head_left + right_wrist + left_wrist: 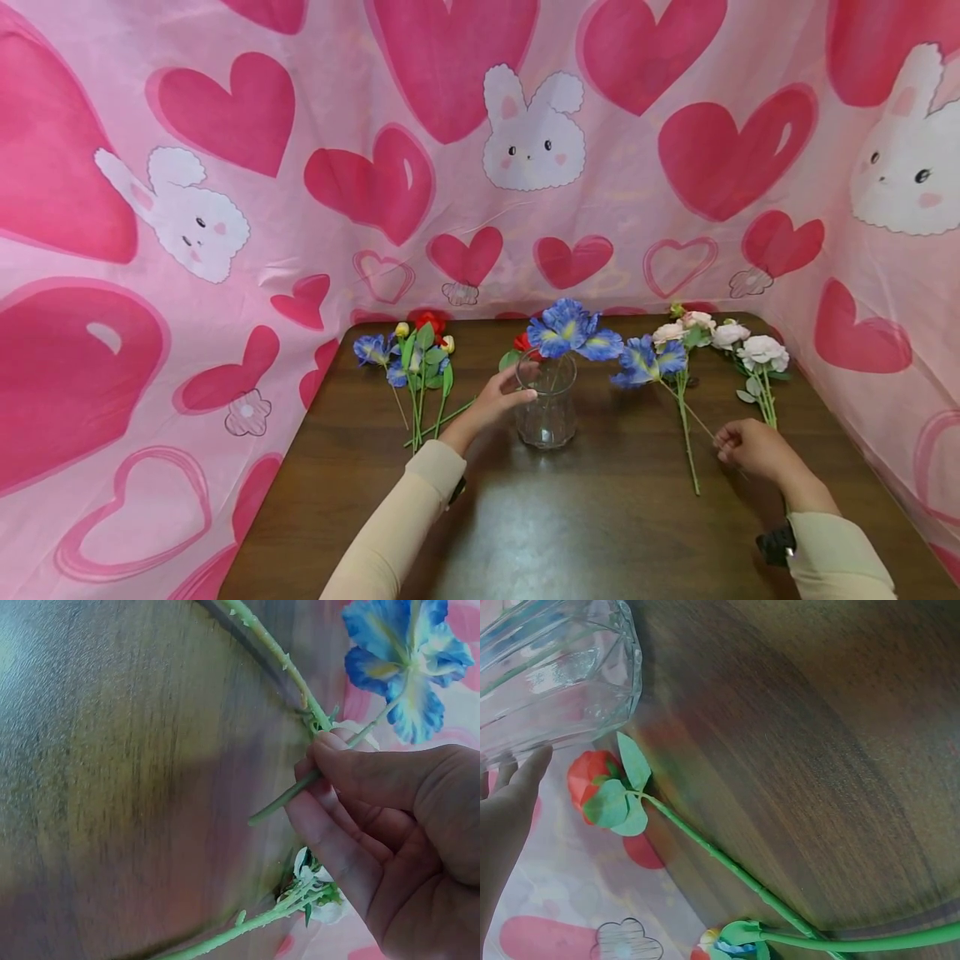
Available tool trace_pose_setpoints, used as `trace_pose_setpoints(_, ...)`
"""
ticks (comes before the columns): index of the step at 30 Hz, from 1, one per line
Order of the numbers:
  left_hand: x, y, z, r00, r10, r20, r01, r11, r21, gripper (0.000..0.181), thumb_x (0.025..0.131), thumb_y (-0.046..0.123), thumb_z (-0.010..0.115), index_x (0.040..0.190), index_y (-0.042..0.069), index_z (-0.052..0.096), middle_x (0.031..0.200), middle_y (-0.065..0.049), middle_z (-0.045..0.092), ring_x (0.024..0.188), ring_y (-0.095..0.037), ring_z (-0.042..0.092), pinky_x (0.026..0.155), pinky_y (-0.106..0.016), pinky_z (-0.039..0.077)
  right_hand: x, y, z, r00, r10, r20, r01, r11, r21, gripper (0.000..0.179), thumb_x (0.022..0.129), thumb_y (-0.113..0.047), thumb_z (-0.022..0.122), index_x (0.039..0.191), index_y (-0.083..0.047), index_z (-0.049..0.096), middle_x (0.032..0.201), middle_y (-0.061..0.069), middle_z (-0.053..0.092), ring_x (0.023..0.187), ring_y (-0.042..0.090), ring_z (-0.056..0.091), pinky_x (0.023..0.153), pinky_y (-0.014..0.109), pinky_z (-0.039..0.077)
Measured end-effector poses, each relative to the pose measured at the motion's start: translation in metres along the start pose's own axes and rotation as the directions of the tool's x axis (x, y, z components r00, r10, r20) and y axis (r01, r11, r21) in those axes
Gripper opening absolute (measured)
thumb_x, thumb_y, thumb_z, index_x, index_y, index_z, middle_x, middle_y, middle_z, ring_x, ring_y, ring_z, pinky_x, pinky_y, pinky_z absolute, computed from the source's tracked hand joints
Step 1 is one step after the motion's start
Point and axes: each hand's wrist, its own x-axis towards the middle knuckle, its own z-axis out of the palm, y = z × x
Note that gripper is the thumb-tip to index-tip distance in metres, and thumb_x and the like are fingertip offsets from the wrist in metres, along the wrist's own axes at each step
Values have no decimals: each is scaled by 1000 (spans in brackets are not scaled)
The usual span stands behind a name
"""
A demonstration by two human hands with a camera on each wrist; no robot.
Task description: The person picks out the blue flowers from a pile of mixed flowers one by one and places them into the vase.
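A clear glass vase (546, 421) stands near the middle of the table with one blue iris (564, 327) in it. My left hand (504, 398) holds the vase from its left side near the rim, thumb in front and fingers partly behind the glass. In the left wrist view, fingers (526, 776) lie against the vase wall (570, 682). Between thumb and fingertips, my right hand (753, 450) pinches a second blue iris (641, 362) by its thin stem. The right wrist view shows that stem's lower end (281, 801) sticking out past the fingers, with the blue bloom (405, 664) beyond.
Left of the vase lie blue irises (372, 350), yellow buds and a red flower (430, 322). A red rose (592, 784) lies behind the vase. On the right are pale pink flowers (670, 333) and white flowers (763, 353). A heart-patterned cloth (442, 200) hangs behind the table.
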Motion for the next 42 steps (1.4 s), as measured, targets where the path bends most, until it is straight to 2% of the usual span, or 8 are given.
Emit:
trace_pose_setpoints(5, 2, -1, 2, 1000, 31, -2, -31, 999, -22, 49, 92, -10, 53, 136, -21, 34, 139, -41, 35, 132, -50, 33, 103, -41, 40, 1, -5, -1, 999, -8, -34, 8, 1000, -3, 7, 81, 8, 65, 88, 6, 65, 74, 4, 61, 64, 17, 54, 54, 31, 47)
trace_pose_setpoints(12, 2, -6, 1, 1000, 20, -5, -20, 999, -30, 50, 93, -8, 54, 137, -19, 35, 139, -41, 36, 131, -51, 34, 100, -37, 43, 4, -12, -4, 996, -14, -89, 12, 1000, -20, 8, 83, 3, 68, 91, 6, 67, 77, 4, 63, 68, 18, 56, 57, 32, 48)
trace_pose_setpoints(17, 6, -25, -4, 999, 30, -13, -31, 998, -53, 50, 92, -10, 54, 138, -19, 34, 139, -39, 38, 132, -48, 36, 100, -39, 43, 6, -18, -5, 989, -35, -145, 34, 999, -15, 13, 83, 2, 70, 94, 7, 67, 78, 5, 64, 70, 19, 58, 59, 33, 49)
trace_pose_setpoints(21, 8, -36, -6, 999, 32, -28, -33, 999, -41, 51, 93, -6, 57, 139, -16, 36, 139, -34, 43, 132, -43, 40, 99, -37, 44, 8, -25, -5, 973, -54, -223, 52, 999, -17, 15, 83, 0, 72, 96, 7, 67, 79, 5, 65, 72, 19, 60, 59, 29, 50)
trace_pose_setpoints(27, 9, -35, -7, 999, 35, -13, -35, 999, -22, 52, 94, 0, 59, 140, -14, 37, 139, -32, 44, 132, -41, 40, 100, -39, 44, 9, -39, -9, 950, -70, -303, 78, 997, 13, 16, 85, -1, 72, 98, 7, 67, 83, 9, 68, 74, 22, 63, 58, 26, 50)
trace_pose_setpoints(30, 7, -24, -7, 1000, 19, 14, -19, 1000, -12, 52, 94, -4, 56, 140, -15, 35, 140, -35, 40, 133, -44, 37, 101, -38, 43, 10, -47, -11, 942, -65, -328, 79, 996, 30, 17, 86, -2, 72, 100, 6, 67, 85, 11, 69, 75, 23, 62, 57, 26, 50)
trace_pose_setpoints(35, 2, -2, -3, 999, 17, 32, -17, 1000, 7, 52, 94, -3, 57, 139, -18, 34, 139, -38, 38, 133, -46, 36, 102, -38, 41, 13, -63, -15, 909, -94, -406, 101, 995, -4, 19, 85, -6, 74, 100, 3, 68, 85, 10, 69, 74, 21, 61, 56, 27, 49)
trace_pose_setpoints(42, 1, -2, -3, 999, 36, 37, -36, 999, -11, 54, 93, -3, 59, 138, -20, 33, 137, -40, 39, 131, -49, 37, 100, -38, 43, 16, -86, -16, 843, -170, -511, 172, 984, -45, 15, 82, -4, 76, 95, 1, 70, 81, 9, 70, 72, 21, 64, 56, 23, 47)
